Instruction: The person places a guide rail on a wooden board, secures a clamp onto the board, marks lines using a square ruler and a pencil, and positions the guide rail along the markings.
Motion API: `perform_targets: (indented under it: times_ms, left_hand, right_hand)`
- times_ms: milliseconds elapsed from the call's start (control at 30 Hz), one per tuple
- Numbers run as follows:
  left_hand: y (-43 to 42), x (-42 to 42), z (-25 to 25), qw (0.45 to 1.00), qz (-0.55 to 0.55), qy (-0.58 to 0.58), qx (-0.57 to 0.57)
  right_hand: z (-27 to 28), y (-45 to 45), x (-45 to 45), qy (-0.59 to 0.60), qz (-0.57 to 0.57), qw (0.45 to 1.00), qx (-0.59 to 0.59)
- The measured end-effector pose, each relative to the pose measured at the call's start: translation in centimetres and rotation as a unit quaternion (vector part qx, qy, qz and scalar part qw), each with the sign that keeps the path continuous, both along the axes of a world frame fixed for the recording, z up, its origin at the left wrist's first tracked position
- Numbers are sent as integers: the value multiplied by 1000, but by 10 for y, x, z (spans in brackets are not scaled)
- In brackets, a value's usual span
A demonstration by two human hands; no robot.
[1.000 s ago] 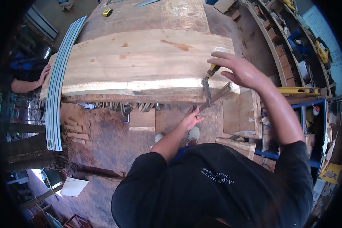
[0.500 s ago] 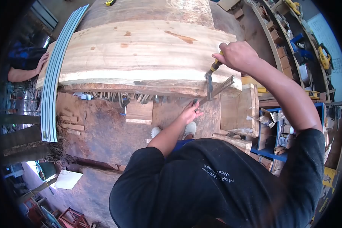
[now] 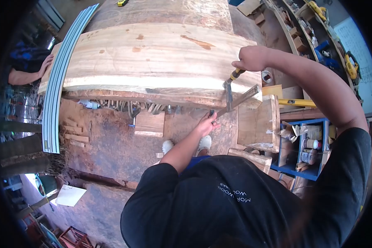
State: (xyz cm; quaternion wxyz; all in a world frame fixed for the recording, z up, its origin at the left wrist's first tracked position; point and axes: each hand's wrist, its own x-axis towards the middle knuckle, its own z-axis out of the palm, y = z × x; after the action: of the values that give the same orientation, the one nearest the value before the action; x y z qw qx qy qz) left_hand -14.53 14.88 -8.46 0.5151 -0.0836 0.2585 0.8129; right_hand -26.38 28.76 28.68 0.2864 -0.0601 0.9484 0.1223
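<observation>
A bar clamp (image 3: 238, 100) sits at the front right edge of a thick wooden slab (image 3: 153, 53), its metal bar slanting outward. My right hand (image 3: 254, 58) is closed round the clamp's yellow and black handle (image 3: 237, 74), above the slab's top face. Below the front edge, my left hand (image 3: 207, 124) has its fingers bent around the lower end of the clamp. What the clamp's lower jaw touches underneath is hidden.
A striped metal straightedge (image 3: 64, 82) lies across the slab's left end, near another person's hand (image 3: 46, 65). Several clamps (image 3: 128, 108) hang under the slab. To the right stand a wooden box (image 3: 258, 122) and a blue shelf (image 3: 299, 169). A tape measure (image 3: 122, 3) lies behind.
My right hand and the clamp handle have tilted slightly, with the right elbow moving outward to the right. My left hand stays at the clamp's lower end. The view has shifted a little.
</observation>
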Motion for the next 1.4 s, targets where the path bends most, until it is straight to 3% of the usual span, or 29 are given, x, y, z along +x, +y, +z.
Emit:
perform_targets:
  times_ms: [67,133,167,200,233,267,333,400,467,733,800,867,967,1000,1033,1067,1133,1167,1200,1267,1300,1333,1367,1400]
  left_hand:
    - [-1,2,-5,1000,-7,2,-3]
    - [-1,-1,-8,1000,-15,3,1]
    - [-1,-1,-9,1000,-27,0,4]
    - [-1,0,-12,1000,-28,1,4]
    - [-1,-1,-11,1000,-26,3,3]
    - [0,0,-12,1000,-24,5,3]
    - [0,1,-11,1000,-21,9,4]
    - [2,0,-10,1000,-13,9,5]
    - [0,1,-10,1000,-8,14,-15]
    - [-7,-1,-6,999,-30,38,-13]
    - [-3,3,-5,998,-23,46,-35]
    - [1,5,-2,996,-12,73,-52]
    - [4,3,-3,997,-18,54,-54]
    - [4,3,-4,997,-20,54,-53]
    - [4,3,-5,997,-19,54,-50]
    - [4,3,-6,997,-18,55,-48]
    - [6,3,-11,998,-13,56,-38]
    - [8,5,-15,998,-7,56,-29]
    - [9,9,-19,998,-11,54,-29]
    - [13,9,-16,996,11,65,-60]
    - [15,9,-15,996,13,62,-60]
    - [15,10,-15,996,16,71,-53]
    - [14,11,-15,995,19,80,-48]
    - [12,11,-15,995,20,80,-50]
  right_hand:
    - [7,-9,4,-8,-1,1000,16]
    - [20,-11,10,12,212,971,108]
    - [15,-5,7,12,213,971,108]
    - [7,2,2,36,393,916,67]
    - [7,3,0,59,558,828,23]
    - [6,5,0,60,556,829,24]
    - [8,4,0,-11,409,908,89]
    - [12,-2,-3,-26,348,936,36]
    - [7,-13,-9,-108,41,993,14]
    - [1,-9,-12,-110,-88,989,-43]
    - [5,-15,-8,-134,-245,958,-64]
    - [-1,-8,-8,-129,-245,959,-67]
    - [1,-7,-2,-92,-170,981,-4]
    - [6,-4,6,-17,51,998,29]
    - [10,-4,11,57,269,960,60]
    - [6,0,8,56,267,960,61]
    - [0,4,2,55,591,805,6]
    - [-4,2,10,40,509,857,72]
    - [-5,1,11,38,505,859,70]
    - [4,-7,6,-65,325,939,91]
    - [4,-12,-1,-67,327,938,91]
    - [2,-15,-9,-129,126,981,73]
    - [0,-17,-13,-184,-81,978,51]
    - [-1,-17,-13,-184,-81,978,50]
